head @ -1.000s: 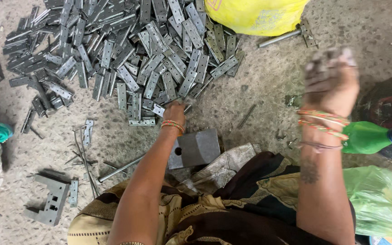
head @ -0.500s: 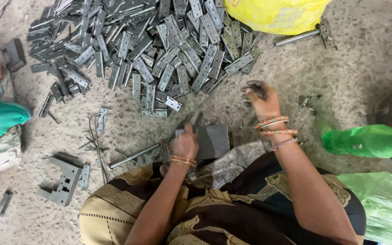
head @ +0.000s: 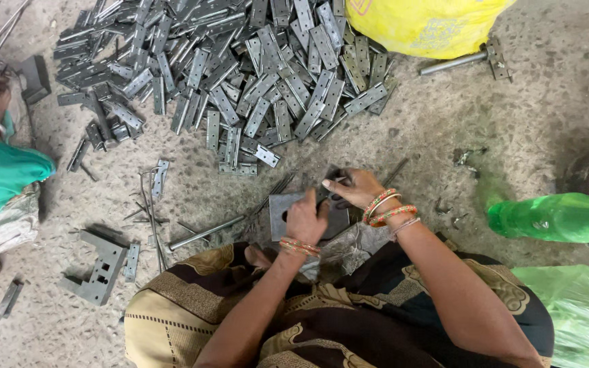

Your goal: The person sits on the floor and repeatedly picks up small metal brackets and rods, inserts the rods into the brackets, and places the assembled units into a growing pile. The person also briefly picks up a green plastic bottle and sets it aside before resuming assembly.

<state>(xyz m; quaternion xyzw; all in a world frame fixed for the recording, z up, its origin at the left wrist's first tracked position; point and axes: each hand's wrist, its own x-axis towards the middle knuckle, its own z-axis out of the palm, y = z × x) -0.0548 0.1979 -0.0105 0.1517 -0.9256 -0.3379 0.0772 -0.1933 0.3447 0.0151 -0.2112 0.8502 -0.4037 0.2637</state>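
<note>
Moved: my right hand (head: 350, 189) has come down from the floor at right to meet the left hand (head: 306, 219).
Hands: both curled over the metal block (head: 282, 208); right pinches a small hinge part, left's grip I cannot tell.
Risk: I judge fingers could get pinched on the block.

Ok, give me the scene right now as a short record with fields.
left hand: resting on the grey square metal block
right hand: on the block's far side, grip closed on a small dark part, too hidden to identify
pile: grey metal hinge plates on the concrete floor
right of person: green plastic bottle
top: yellow sack
</note>
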